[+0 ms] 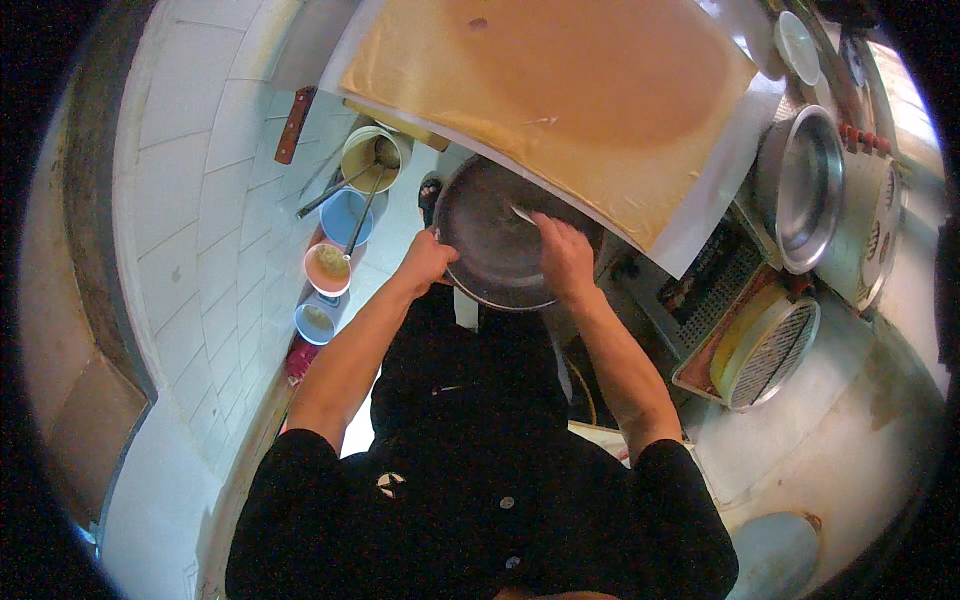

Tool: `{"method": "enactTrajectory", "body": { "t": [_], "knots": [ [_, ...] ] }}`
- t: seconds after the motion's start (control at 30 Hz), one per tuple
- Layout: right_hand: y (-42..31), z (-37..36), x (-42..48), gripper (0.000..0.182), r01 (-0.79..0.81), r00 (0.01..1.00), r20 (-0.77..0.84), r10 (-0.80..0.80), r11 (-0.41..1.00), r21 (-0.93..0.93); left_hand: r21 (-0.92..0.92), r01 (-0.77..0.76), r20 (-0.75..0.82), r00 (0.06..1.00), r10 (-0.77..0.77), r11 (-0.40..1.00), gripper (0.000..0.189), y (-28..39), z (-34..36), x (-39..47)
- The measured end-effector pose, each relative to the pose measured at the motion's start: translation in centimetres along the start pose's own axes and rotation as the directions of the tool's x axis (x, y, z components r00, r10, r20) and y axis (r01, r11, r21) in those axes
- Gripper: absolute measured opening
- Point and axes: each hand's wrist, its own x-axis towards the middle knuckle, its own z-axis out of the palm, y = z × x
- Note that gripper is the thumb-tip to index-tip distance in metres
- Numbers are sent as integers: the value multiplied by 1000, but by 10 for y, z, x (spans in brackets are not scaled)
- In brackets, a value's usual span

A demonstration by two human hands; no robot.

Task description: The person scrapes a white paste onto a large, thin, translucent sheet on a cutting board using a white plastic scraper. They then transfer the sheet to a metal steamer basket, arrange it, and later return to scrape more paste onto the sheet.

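A round dark metal pan point(487, 232) is in front of my body, partly covered at the back by a hanging sheet edge. My left hand point(429, 262) grips its left rim, thumb on top. Over the right part of the pan, my right hand point(564, 255) holds a small pale utensil point(523, 214), its tip pointing towards the pan's middle; the rest of it is hidden in the fingers. Beyond the pan lies a yellow-brown sheet point(637, 180) on white paper point(679, 251), with a large round brownish area on it.
Along the tiled wall at left stand a cream bucket with ladles point(373, 161), a blue bucket point(346, 216) and smaller containers point(315, 322). A wooden-handled tool point(295, 126) is near the wall. At right are a steel basin point(810, 187) and a round strainer point(776, 356).
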Motion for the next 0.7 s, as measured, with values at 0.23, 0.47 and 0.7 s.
{"method": "enactTrajectory", "body": {
  "t": [0.23,0.47,0.7],
  "knots": [
    [-17,-5,-3,37,63,992,-117,-54,995,74,43,3,6,1000,-4,999,46,-11,-4,-4],
    [-40,-54,10,28,-300,926,-19,376,769,564,33,-42,17,999,41,999,50,7,-14,5],
    [53,-90,88,33,-163,819,-67,569,344,925,2,-69,-38,997,69,998,42,3,-16,14]
  ]
}}
